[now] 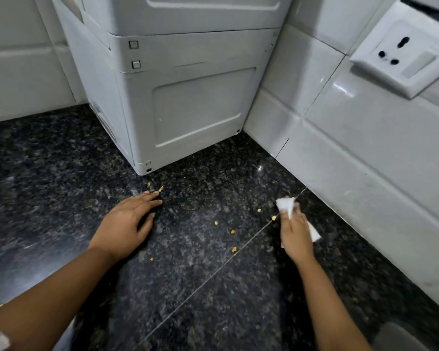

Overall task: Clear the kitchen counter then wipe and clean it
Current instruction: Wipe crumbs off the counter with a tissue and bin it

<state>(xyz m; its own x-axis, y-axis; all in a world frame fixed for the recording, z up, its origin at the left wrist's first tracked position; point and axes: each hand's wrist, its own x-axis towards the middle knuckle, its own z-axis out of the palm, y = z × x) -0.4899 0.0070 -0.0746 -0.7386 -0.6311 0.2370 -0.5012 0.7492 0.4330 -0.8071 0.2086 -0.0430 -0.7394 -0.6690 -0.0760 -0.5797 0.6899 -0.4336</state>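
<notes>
Speckled granite counter [61,173]; right hand [295,234] grips crumpled white tissue [285,205].

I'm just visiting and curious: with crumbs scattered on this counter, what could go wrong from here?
The crumbs beside the left hand lie close to the white appliance, so a sweep might push them under or behind it. The right hand grips only a small tissue, which may scatter the other crumbs or lodge them in the counter seam.
</notes>
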